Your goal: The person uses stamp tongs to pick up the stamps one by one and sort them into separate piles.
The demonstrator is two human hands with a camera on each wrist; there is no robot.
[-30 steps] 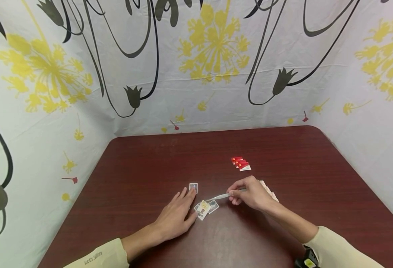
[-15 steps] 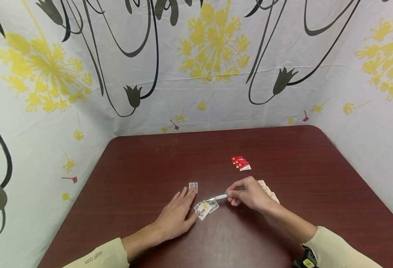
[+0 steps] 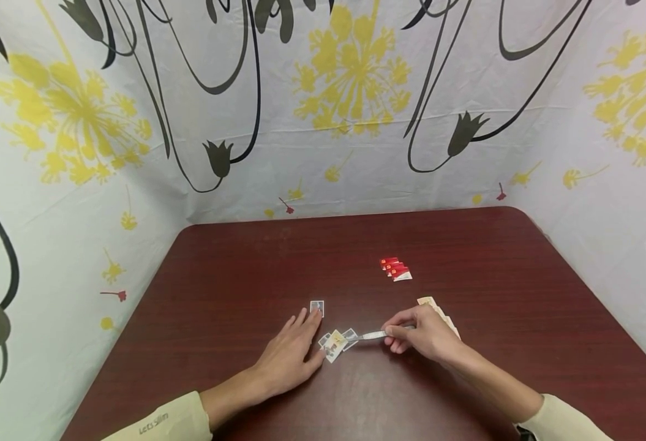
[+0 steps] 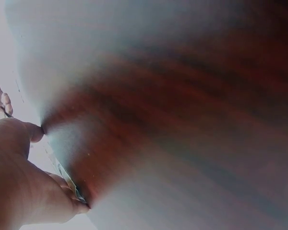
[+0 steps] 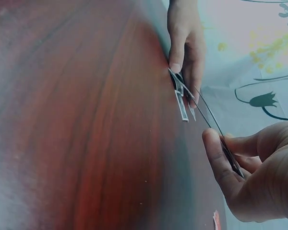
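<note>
My left hand (image 3: 289, 355) lies on the table with its fingers extended. Its fingertips touch a small grey stamp (image 3: 317, 305), and its thumb is beside a loose pile of several overlapping stamps (image 3: 335, 344), a yellowish one on top. My right hand (image 3: 424, 334) pinches metal tweezers (image 3: 373, 335), whose tips reach the right side of that top stamp. In the right wrist view, the right hand (image 5: 264, 172) holds the tweezers (image 5: 234, 164) with their arms spread apart. Whether the tips grip a stamp, I cannot tell. The left wrist view mostly shows blurred tabletop beside the left hand (image 4: 24, 177).
Several red-and-white stamps (image 3: 397, 269) lie overlapped farther back on the dark red table (image 3: 245, 263). A row of beige stamps (image 3: 428, 301) is partly hidden behind the right hand. A patterned cloth (image 3: 278, 122) hangs around the table.
My right hand has shifted right and slightly nearer. The tweezer tips moved from the pile's far edge down to the top stamp's right side. The left hand has stayed put.
</note>
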